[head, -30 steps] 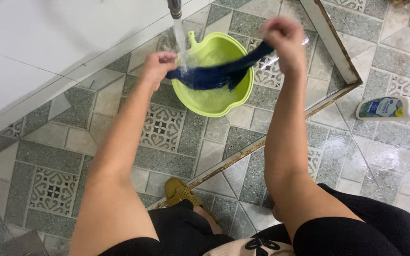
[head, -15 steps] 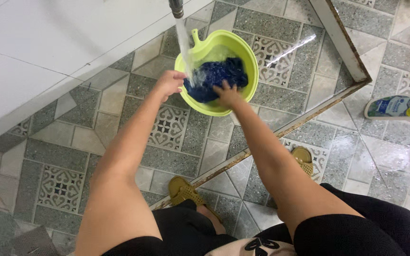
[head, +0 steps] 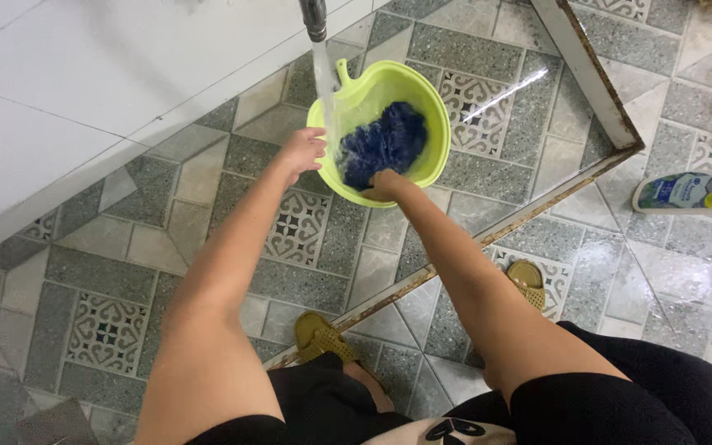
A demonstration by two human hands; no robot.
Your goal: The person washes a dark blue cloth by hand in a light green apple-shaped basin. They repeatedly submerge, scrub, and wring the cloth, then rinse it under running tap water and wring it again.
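A lime green plastic basin (head: 433, 124) stands on the patterned tile floor under a metal tap (head: 315, 18). A thin stream of water (head: 328, 91) runs into it. A wet dark blue cloth (head: 391, 138) lies bunched inside. My left hand (head: 302, 152) grips the basin's left rim, next to the water. My right hand (head: 382, 185) reaches in over the near rim and closes on the near end of the cloth; its fingers are partly hidden in the folds.
A white tiled wall (head: 59, 99) runs along the left. A worn metal threshold strip (head: 537, 206) crosses the floor just behind the basin. A white bottle with a blue label (head: 694, 194) lies on wet tiles at right. My feet wear yellow sandals (head: 323, 334).
A second ago both hands held the blue cloth stretched above the basin. The cloth now lies inside it, my left hand has shifted to the rim and my right hand has sunk into the basin.
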